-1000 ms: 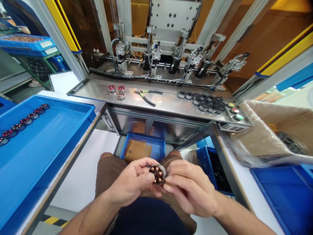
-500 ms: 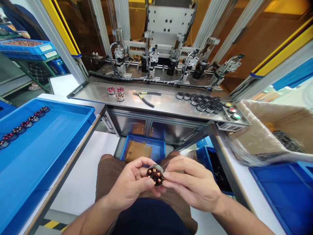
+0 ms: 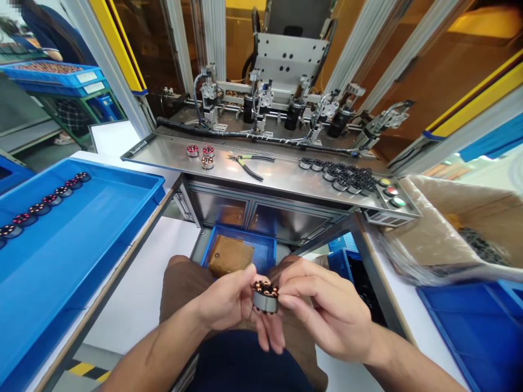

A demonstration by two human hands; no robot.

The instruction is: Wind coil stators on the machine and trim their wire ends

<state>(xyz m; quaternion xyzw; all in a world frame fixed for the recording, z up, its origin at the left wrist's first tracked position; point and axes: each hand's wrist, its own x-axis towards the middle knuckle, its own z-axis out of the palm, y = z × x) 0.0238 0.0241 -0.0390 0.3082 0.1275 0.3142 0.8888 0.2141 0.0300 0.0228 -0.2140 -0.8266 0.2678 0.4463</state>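
Observation:
A metal ring-shaped coil part (image 3: 265, 298) with copper windings is held above my lap, its grey side wall facing me. My left hand (image 3: 241, 302) supports it from the left and below, fingers partly spread beneath. At its right edge, my right hand (image 3: 327, 310) pinches with thumb and forefinger; whether they grip the part or a thin wire is too small to tell. On the metal ledge (image 3: 163, 152) lie three similar coil parts (image 3: 207, 162), green-and-black pliers (image 3: 250, 164) and a cluster of black-topped parts (image 3: 347, 177).
A blue tray (image 3: 93, 234) on the left holds a row of coil parts. Machine fixtures (image 3: 265, 100) stand behind the ledge. At right are push buttons (image 3: 397, 202), a plastic-lined box (image 3: 433, 218) and a blue bin (image 3: 469, 321). Another person (image 3: 61, 32) is at the far left.
The coil part has tipped from face-on to side-on. My left thumb has lifted off its face and the fingers below have extended. The view has shifted slightly.

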